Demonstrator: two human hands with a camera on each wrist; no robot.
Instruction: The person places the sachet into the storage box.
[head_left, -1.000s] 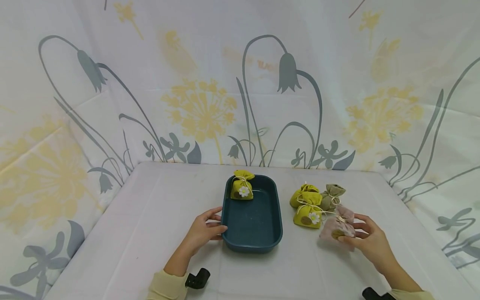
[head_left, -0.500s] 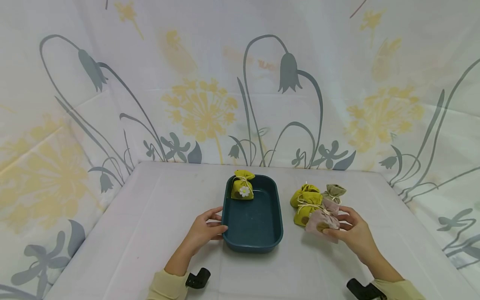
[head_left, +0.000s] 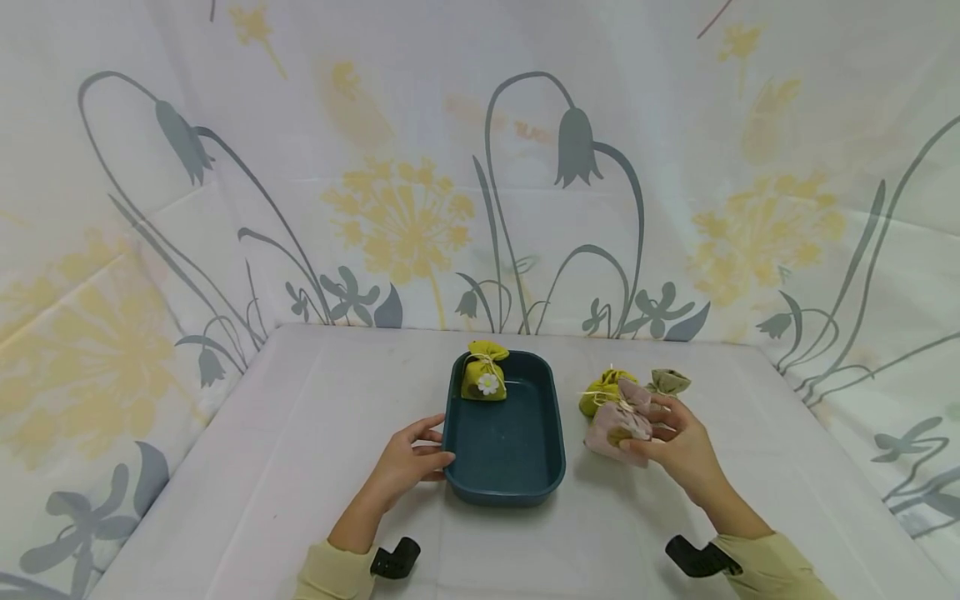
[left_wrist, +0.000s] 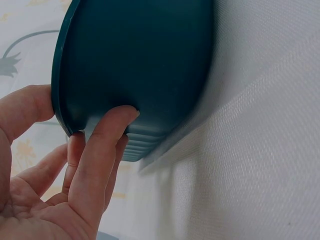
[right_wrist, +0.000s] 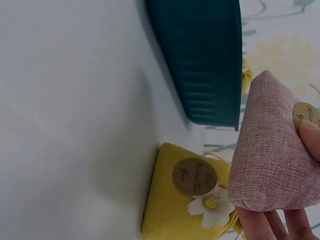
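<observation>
Holding the pink bag (head_left: pixel 609 435) in my right hand (head_left: pixel 678 446), thumb and fingers closed on it, I have it off the worktop (head_left: pixel 315 400), well to the right of my left hand (head_left: pixel 405 462), which pinches the tray (head_left: pixel 504 450) at its rim. A yellow bag (head_left: pixel 482 382) sits inside, ahead of my left hand. Beyond my right fingers stand another yellow bag (head_left: pixel 596 398) and a green bag (head_left: pixel 667 381).
</observation>
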